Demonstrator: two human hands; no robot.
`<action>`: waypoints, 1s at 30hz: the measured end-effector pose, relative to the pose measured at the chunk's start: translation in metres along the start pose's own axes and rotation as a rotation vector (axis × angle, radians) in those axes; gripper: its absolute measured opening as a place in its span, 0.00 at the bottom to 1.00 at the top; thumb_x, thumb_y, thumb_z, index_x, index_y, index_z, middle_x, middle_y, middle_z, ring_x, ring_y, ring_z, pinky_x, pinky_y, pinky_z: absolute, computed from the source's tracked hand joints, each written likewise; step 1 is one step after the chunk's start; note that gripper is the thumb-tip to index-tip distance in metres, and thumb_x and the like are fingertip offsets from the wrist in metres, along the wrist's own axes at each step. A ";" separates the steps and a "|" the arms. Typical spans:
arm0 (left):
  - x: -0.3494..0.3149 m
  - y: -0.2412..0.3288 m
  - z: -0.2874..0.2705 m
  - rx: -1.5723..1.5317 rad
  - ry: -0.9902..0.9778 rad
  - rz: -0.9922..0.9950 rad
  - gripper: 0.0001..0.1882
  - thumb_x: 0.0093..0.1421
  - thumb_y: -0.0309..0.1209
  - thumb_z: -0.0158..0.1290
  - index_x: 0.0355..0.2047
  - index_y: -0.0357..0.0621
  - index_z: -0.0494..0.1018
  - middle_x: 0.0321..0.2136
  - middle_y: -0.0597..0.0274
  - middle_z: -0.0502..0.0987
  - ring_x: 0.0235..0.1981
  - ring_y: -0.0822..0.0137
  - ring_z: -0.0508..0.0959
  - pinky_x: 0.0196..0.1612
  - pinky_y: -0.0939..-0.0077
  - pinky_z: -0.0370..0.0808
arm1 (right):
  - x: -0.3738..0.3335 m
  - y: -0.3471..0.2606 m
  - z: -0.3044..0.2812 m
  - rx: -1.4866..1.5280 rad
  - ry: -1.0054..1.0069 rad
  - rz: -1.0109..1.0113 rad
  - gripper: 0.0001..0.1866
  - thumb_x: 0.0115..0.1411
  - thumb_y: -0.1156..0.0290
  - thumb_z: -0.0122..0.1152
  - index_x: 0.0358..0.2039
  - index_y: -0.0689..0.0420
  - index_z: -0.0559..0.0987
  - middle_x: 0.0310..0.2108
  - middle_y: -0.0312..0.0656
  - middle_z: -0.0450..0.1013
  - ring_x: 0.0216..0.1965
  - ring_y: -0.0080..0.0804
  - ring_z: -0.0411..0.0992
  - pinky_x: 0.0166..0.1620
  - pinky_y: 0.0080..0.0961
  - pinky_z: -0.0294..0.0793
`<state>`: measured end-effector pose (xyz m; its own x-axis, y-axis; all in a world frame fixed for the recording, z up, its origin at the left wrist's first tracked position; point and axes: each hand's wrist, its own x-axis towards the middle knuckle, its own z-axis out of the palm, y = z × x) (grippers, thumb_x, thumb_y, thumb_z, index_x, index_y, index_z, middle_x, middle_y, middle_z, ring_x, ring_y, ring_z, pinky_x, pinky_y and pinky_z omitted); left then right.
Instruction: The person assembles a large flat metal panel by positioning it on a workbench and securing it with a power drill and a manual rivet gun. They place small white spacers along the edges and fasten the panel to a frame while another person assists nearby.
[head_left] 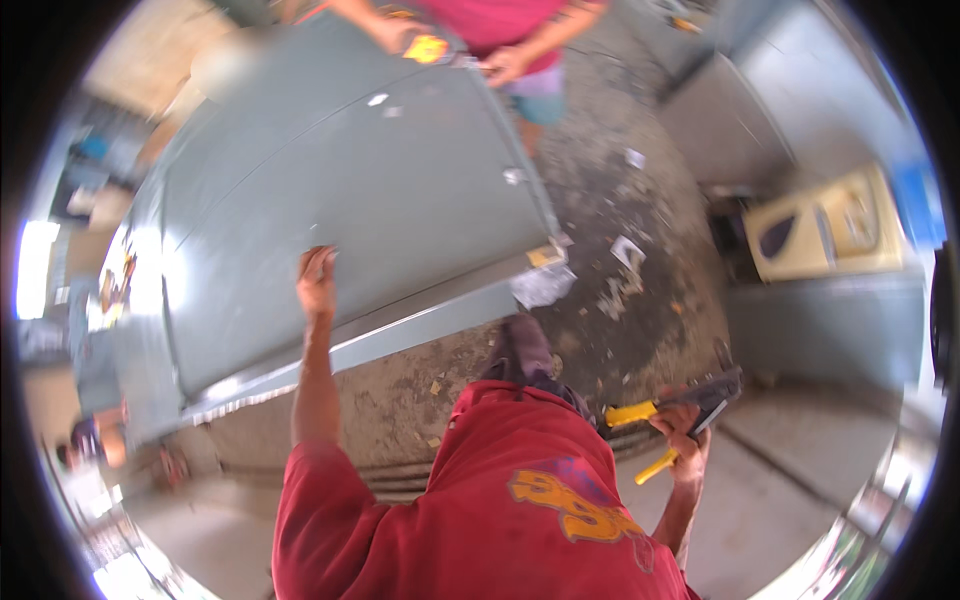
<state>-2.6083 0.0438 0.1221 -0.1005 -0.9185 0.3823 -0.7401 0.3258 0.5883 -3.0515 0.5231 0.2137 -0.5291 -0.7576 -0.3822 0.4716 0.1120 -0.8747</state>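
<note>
As the head view looks down past a red shirt (480,490), the left hand (317,280) is over the near part of a large grey panel (370,220); its fingers look bent and bunched together, but how far closed they are, whether they pinch something small, and whether they touch the surface, I cannot tell; the right hand (684,440) is out to the right, well apart from the panel, its fingers wrapped round a yellow-handled hand tool (715,393) with a dark body, the two handles spread apart; the panel fills the front and left, its near edge running slantwise past the left forearm; a small tan piece (546,256) lies at its near right corner, with a crumpled whitish sheet (543,286) just beside it; at the far end another person (490,22) in red holds a yellow-and-dark tool (427,48) by the panel's edge; paper scraps (629,252) lie on the stained floor (660,330); a cream moulded panel (780,262) stands at the right.
</note>
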 end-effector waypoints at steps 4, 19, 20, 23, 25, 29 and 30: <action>-0.011 0.080 0.007 -0.766 0.132 -0.565 0.10 0.64 0.33 0.54 0.43 0.45 0.78 0.35 0.66 0.77 0.34 0.75 0.73 0.39 0.80 0.70 | 0.083 -0.042 -0.011 -0.117 -0.173 0.009 0.39 0.37 0.77 0.52 0.57 0.68 0.66 0.56 0.56 0.67 0.51 0.42 0.72 0.56 0.38 0.71; 0.010 0.451 0.197 -1.051 -0.363 -0.230 0.04 0.62 0.26 0.55 0.37 0.40 0.77 0.33 0.70 0.75 0.34 0.78 0.72 0.39 0.82 0.71 | 0.304 -0.197 -0.010 -0.457 -0.814 0.232 0.37 0.44 0.78 0.51 0.59 0.68 0.61 0.57 0.58 0.67 0.53 0.41 0.72 0.56 0.36 0.72; 0.014 0.464 0.204 -0.990 -0.331 -0.191 0.04 0.62 0.25 0.54 0.37 0.40 0.76 0.33 0.70 0.75 0.35 0.78 0.71 0.39 0.82 0.71 | 0.318 -0.208 -0.014 -0.469 -0.879 0.241 0.37 0.44 0.79 0.50 0.59 0.68 0.60 0.57 0.58 0.67 0.53 0.41 0.71 0.56 0.37 0.72; 0.019 0.503 0.222 -0.944 -0.331 -0.157 0.04 0.63 0.26 0.54 0.37 0.40 0.76 0.32 0.70 0.74 0.34 0.78 0.71 0.39 0.82 0.71 | 0.348 -0.238 -0.031 -0.493 -0.937 0.291 0.38 0.42 0.81 0.48 0.59 0.68 0.61 0.56 0.58 0.68 0.53 0.43 0.72 0.55 0.39 0.72; 0.019 0.525 0.227 -0.968 -0.329 -0.251 0.04 0.63 0.26 0.54 0.37 0.40 0.76 0.32 0.70 0.75 0.34 0.78 0.71 0.39 0.82 0.71 | 0.366 -0.254 -0.041 -0.451 -0.975 0.340 0.38 0.40 0.83 0.47 0.59 0.67 0.61 0.54 0.55 0.69 0.52 0.41 0.73 0.55 0.37 0.73; 0.014 0.556 0.235 -0.934 -0.290 -0.385 0.05 0.62 0.27 0.55 0.37 0.40 0.76 0.31 0.70 0.74 0.34 0.78 0.71 0.38 0.81 0.70 | 0.388 -0.273 -0.057 -0.413 -1.030 0.425 0.40 0.38 0.84 0.44 0.60 0.65 0.61 0.53 0.50 0.70 0.50 0.39 0.73 0.55 0.34 0.73; 0.012 0.558 0.238 -0.952 -0.285 -0.360 0.06 0.62 0.28 0.55 0.38 0.40 0.76 0.31 0.70 0.75 0.34 0.77 0.71 0.39 0.81 0.70 | 0.392 -0.277 -0.059 -0.420 -1.044 0.429 0.41 0.38 0.83 0.44 0.60 0.65 0.61 0.53 0.50 0.70 0.51 0.40 0.73 0.55 0.34 0.73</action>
<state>-3.1806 0.1616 0.2850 -0.2224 -0.9743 -0.0349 0.0577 -0.0489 0.9971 -3.4315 0.2328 0.2889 0.5323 -0.7408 -0.4096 0.1006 0.5358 -0.8383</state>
